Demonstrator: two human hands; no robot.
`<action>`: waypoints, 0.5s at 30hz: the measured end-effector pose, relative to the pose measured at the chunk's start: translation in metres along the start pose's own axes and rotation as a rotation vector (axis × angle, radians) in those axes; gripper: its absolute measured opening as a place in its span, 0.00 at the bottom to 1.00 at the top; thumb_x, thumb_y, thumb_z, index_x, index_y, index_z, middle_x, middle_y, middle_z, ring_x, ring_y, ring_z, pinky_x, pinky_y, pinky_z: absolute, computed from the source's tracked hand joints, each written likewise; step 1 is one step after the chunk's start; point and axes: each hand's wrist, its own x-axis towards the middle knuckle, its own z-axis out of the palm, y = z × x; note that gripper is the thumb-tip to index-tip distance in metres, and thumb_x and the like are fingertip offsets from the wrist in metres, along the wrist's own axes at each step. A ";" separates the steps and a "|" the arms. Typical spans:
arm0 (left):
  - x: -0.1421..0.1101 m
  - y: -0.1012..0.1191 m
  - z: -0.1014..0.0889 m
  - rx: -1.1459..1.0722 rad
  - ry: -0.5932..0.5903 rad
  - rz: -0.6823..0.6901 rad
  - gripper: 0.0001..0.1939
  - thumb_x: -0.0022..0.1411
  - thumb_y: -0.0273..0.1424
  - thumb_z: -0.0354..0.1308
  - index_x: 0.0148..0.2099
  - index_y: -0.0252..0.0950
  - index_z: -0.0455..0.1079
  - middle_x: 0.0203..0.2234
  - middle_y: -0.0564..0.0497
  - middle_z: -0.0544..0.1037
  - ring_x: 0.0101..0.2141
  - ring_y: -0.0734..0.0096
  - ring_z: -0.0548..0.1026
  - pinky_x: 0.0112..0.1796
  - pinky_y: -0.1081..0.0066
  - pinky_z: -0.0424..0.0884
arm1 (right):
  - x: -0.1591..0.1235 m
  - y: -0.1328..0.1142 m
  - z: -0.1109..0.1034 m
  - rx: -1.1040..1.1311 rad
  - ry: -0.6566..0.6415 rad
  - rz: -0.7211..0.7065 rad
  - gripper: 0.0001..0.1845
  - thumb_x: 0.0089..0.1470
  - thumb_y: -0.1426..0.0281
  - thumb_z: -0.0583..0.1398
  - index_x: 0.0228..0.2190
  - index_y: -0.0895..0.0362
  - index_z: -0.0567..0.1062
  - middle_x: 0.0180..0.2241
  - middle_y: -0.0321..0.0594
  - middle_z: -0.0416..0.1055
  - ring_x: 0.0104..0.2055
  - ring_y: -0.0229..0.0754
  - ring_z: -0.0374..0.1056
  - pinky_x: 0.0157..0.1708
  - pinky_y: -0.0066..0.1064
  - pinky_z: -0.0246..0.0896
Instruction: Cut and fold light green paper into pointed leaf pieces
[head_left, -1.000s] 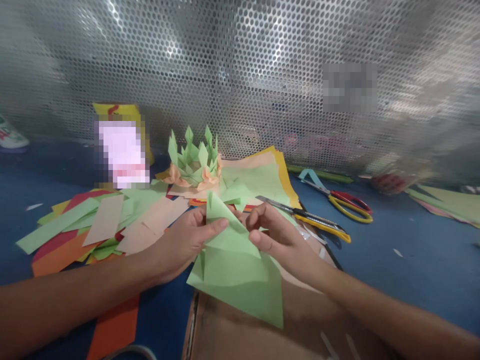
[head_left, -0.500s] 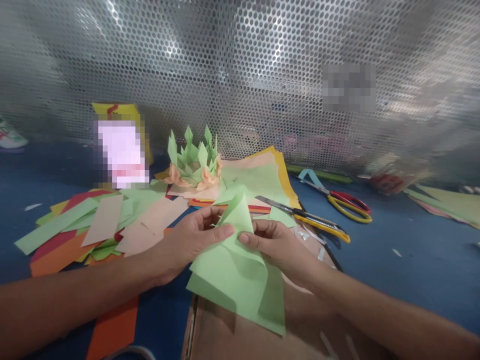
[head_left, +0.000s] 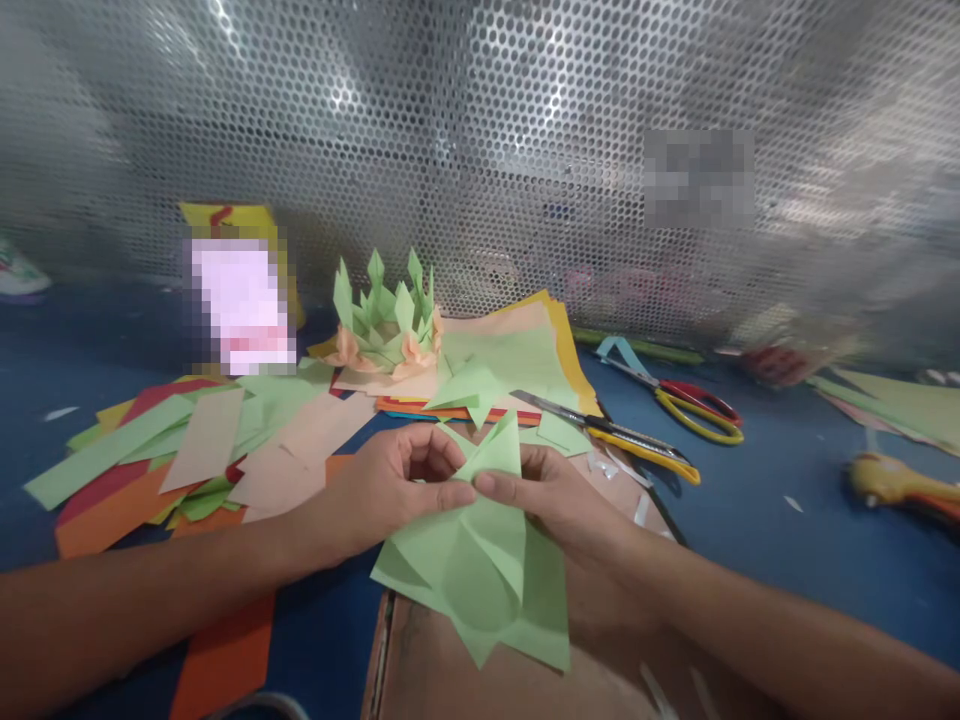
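Note:
A sheet of light green paper (head_left: 480, 575), partly folded, hangs between my hands above a brown board (head_left: 450, 680). My left hand (head_left: 409, 485) is closed on its upper left part, the thumb lying across the front. On the other side my right hand (head_left: 544, 490) pinches the same paper, with the two thumb tips almost meeting at the fold. A pointed flap rises above the thumbs, and loose corners hang below them. Just beyond stands a folded paper piece (head_left: 386, 325) with green points and peach petals.
Coloured paper strips (head_left: 202, 440) lie heaped at left. Behind my hands is a paper stack (head_left: 525, 350). A yellow-handled utility knife (head_left: 615, 435) and scissors (head_left: 675, 400) lie at right, with a yellow tool (head_left: 892, 480), possibly a glue gun. A perforated metal panel (head_left: 480, 130) closes the back.
The paper's folds have shifted: the tall top point is lower, and a corner now hangs down in front. My thumbs have come closer together. The yellow tool has appeared at the right edge.

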 end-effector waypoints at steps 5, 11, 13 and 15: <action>-0.001 0.000 0.001 -0.015 -0.022 -0.019 0.13 0.47 0.30 0.66 0.31 0.33 0.64 0.21 0.59 0.69 0.23 0.80 0.68 0.26 0.78 0.64 | 0.003 0.001 -0.003 0.021 -0.009 0.002 0.15 0.37 0.64 0.71 0.29 0.58 0.78 0.24 0.34 0.74 0.24 0.34 0.68 0.27 0.27 0.60; 0.001 -0.003 0.001 -0.019 -0.026 -0.003 0.13 0.47 0.29 0.66 0.32 0.33 0.64 0.21 0.59 0.68 0.24 0.80 0.66 0.28 0.78 0.64 | 0.005 0.002 -0.005 0.007 -0.005 -0.040 0.14 0.37 0.64 0.71 0.27 0.58 0.78 0.25 0.34 0.74 0.25 0.34 0.67 0.27 0.26 0.59; 0.000 -0.004 0.001 -0.002 -0.014 0.008 0.13 0.47 0.29 0.66 0.32 0.33 0.64 0.21 0.59 0.67 0.24 0.80 0.65 0.27 0.78 0.63 | 0.006 0.003 -0.005 0.006 0.002 -0.042 0.13 0.37 0.65 0.71 0.27 0.58 0.78 0.24 0.33 0.74 0.24 0.33 0.67 0.26 0.26 0.59; 0.000 -0.005 0.001 0.013 -0.012 0.018 0.13 0.47 0.29 0.66 0.32 0.33 0.65 0.21 0.59 0.66 0.24 0.80 0.65 0.27 0.78 0.62 | 0.006 0.004 -0.004 0.007 0.011 -0.048 0.13 0.36 0.65 0.71 0.26 0.58 0.78 0.24 0.33 0.74 0.24 0.33 0.66 0.26 0.26 0.58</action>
